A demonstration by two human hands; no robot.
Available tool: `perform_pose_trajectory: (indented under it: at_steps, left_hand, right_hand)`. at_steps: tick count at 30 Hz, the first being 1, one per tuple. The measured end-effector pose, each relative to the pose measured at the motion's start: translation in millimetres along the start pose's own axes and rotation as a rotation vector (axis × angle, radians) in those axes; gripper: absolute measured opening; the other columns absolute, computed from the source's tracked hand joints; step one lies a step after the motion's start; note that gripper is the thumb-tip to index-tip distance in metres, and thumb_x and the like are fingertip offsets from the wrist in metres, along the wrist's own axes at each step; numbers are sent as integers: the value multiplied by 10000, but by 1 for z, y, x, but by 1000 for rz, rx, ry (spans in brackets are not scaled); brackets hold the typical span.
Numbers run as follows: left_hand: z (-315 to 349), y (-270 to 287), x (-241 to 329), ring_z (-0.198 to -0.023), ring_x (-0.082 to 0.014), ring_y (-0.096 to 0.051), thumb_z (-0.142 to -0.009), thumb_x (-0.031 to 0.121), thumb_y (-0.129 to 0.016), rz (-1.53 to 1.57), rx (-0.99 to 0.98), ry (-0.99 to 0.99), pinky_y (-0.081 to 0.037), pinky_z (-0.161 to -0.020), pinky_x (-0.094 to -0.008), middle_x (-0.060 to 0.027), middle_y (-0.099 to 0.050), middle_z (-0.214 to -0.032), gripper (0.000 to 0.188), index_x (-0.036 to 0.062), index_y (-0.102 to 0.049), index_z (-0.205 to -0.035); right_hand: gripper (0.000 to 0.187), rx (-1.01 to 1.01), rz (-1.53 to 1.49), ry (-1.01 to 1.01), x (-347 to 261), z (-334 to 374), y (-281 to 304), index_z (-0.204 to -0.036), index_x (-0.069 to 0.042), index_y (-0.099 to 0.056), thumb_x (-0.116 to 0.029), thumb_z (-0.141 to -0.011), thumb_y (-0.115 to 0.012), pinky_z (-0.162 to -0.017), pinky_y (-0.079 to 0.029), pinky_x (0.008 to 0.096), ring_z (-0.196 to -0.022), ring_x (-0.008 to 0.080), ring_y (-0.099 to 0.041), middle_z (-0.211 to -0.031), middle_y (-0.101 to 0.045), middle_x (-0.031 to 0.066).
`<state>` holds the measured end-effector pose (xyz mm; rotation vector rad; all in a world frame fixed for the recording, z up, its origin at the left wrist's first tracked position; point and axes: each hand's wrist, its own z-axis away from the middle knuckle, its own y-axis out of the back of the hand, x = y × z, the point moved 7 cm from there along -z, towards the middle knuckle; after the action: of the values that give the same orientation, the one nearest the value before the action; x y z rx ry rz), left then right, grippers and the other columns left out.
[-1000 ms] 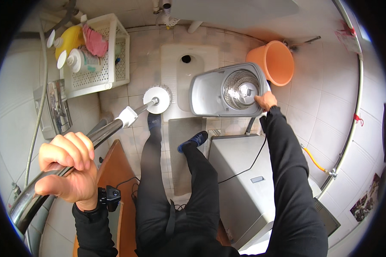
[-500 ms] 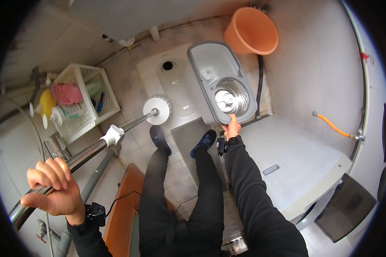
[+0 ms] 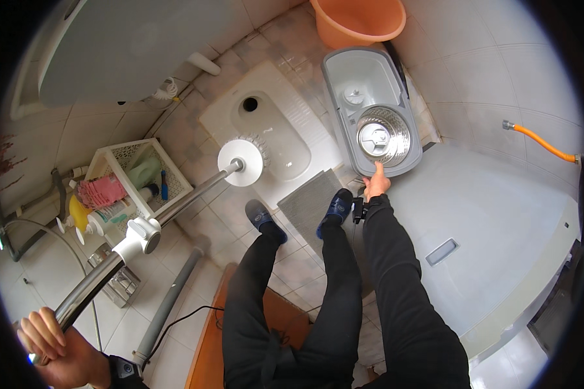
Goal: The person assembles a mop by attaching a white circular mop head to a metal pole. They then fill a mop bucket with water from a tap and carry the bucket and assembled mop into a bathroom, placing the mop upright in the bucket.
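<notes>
Gripping chrome spin-mop pole (image 3: 94, 285) in L hand (image 3: 53, 350) w/ fingers curled round it, touching near rim of grey spin-mop bucket (image 3: 345, 126) w/ R hand (image 3: 376, 184), one finger over edge, can't tell re others, mop head (image 3: 235, 159) by squat toilet (image 3: 308, 123), orange bucket (image 3: 333, 32) just beyond grey one.

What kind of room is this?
It looks like a small bathroom. There's a squat toilet set in the floor, a white tiled wall and a fat grey pipe running along low down.
</notes>
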<state>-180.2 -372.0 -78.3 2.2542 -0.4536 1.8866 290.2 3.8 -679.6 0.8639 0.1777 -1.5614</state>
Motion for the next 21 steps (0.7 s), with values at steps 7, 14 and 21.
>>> perform_pose_trajectory:
  at_steps: [7,14,21]
  left_hand:
    - [-10,-26,-6,-548,-89,-317,-879,506,-661,-51,-11,-10,-309,-532,-224,16,-337,-624,485,147,-384,-710]
    - [-18,-62,-2,-567,-93,-284,-936,634,-457,205,-30,17,-248,-542,-247,22,-305,-617,556,134,-374,-709]
    - [-27,-85,34,-537,-87,-269,-974,631,-350,116,-18,-8,-246,-516,-237,15,-311,-611,572,121,-346,-715]
  right_hand:
    - [599,126,138,-42,-3,-25,10,-1090,145,-553,-414,-901,-655,-808,-501,394,-988,300,-605,-1138,-611,219]
    - [592,-101,174,545,-151,138,-55,-1217,126,-499,-329,-878,-669,-995,-415,410,-1157,340,-521,-1244,-527,267]
    - [445,-153,361,1291,-466,301,13,-1148,40,-564,-256,-837,-683,-924,-459,421,-1054,327,-573,-1137,-583,213]
